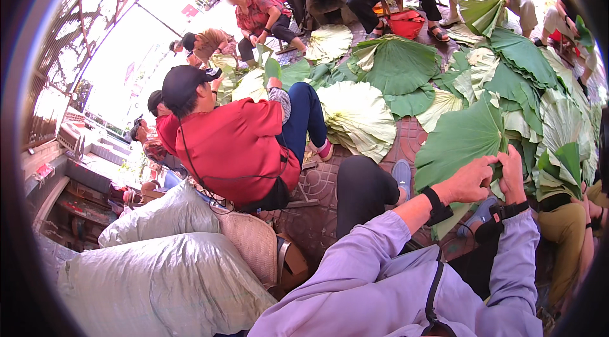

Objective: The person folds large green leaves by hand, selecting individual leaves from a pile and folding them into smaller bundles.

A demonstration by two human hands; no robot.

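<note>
Before me a large green lotus leaf (461,135) is held up, folded, with its ribs fanning out to the left. My left hand (468,180) has its fingers curled at the gathered corner of this leaf. At the same corner, my right hand (511,173) pinches the leaf, and the fingertips of both hands meet. Part of the leaf hangs below my left wrist. Just beyond, a heap of green and pale lotus leaves (514,82) covers the ground. My hands hide some of the grip.
A person in a red shirt (238,147) sits close on my left. Another in tan trousers (564,237) is close on my right, with more people seated around the leaves. Large silvery sacks (157,284) and a woven chair back (250,242) stand at lower left.
</note>
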